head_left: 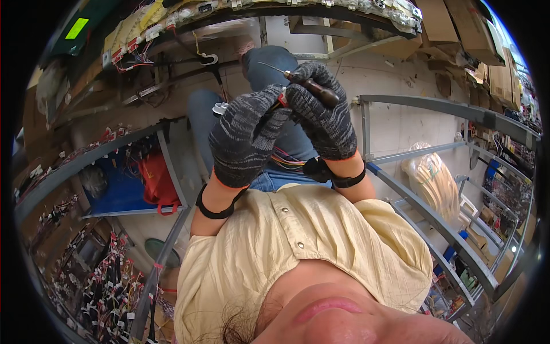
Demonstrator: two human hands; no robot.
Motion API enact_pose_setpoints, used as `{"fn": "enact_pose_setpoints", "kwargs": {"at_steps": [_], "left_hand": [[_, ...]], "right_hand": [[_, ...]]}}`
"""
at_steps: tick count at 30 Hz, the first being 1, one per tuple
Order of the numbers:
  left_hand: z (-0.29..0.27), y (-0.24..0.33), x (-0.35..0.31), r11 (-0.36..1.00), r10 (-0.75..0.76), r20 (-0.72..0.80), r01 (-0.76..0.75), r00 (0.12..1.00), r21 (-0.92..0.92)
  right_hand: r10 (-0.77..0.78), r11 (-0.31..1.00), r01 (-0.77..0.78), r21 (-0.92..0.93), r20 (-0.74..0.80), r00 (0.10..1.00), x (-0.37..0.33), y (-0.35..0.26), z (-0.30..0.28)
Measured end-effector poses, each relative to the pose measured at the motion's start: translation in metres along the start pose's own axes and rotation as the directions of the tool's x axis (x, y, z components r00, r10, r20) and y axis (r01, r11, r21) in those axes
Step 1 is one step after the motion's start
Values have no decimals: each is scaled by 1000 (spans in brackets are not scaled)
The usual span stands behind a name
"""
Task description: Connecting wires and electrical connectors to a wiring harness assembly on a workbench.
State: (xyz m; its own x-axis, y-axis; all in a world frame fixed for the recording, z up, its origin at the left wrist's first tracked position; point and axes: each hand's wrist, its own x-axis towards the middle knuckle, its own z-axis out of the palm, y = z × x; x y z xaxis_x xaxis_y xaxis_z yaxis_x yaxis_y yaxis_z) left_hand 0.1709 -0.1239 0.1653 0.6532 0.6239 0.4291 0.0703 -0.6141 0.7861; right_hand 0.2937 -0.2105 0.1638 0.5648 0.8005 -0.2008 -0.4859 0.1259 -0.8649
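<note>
Both my hands wear dark grey knitted gloves and meet in front of my chest, above my lap. My right hand [322,112] is closed around the dark wooden handle of an awl [321,92]; its thin metal spike points away to the upper left. My left hand [246,135] is closed beside it, pinching a wire harness. A small red and white piece [282,97] shows between the fingers of both hands. Several coloured wires [289,159] hang below the hands over my lap. A white connector [219,108] sticks out at the left hand's outer side.
A workbench [229,12] with wires and connectors along its edge runs across the far side. Metal frames stand to the left and right [424,102]. Bundled harnesses [109,286] hang at lower left, near a red bag [157,180]. Cardboard boxes [470,28] are stacked far right.
</note>
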Motion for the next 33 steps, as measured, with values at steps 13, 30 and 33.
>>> {"fn": "enact_pose_setpoints", "kwargs": {"at_steps": [13,30,33], "left_hand": [[-5,-19,14,904,368,105,-382,924,189],[1,-23,31,983,171,276,-145,946,-112],[3,-25,36,984,146,187,-123,972,-132]], "right_hand": [[-71,991,58,-118,-112,991,3,-2,1],[-113,984,94,-148,-121,986,19,-10,-19],[-145,972,114,-203,-141,979,19,-14,-25]]}}
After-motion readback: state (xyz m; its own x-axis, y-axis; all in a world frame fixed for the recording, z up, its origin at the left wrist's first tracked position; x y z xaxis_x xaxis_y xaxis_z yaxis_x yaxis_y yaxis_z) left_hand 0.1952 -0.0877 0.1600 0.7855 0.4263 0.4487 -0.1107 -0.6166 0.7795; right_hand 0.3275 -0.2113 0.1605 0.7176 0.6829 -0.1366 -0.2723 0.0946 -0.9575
